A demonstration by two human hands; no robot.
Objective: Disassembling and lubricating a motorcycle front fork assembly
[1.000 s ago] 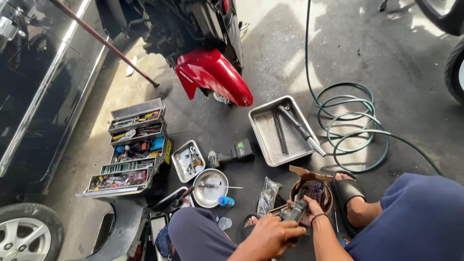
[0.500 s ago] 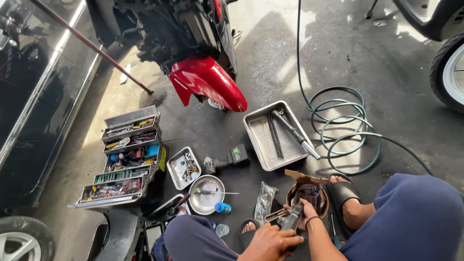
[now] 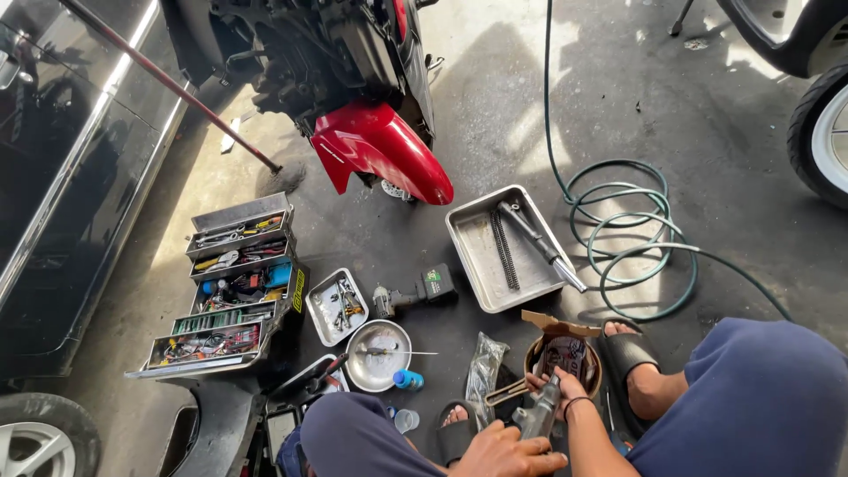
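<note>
Motorcycle repair workshop: red-fendered scooter point(image 3: 380, 150) on a stained concrete floor point(image 3: 495, 106), open tiered metal toolbox point(image 3: 234, 283), coiled green air hose point(image 3: 632, 238), beyond the hands.

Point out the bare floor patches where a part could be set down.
Bare concrete lies between the red fender and the metal tray, and right of the hose coil toward the tyre. Crowded: between the toolbox, small tray, bowl and impact driver, and around both hands.
</note>
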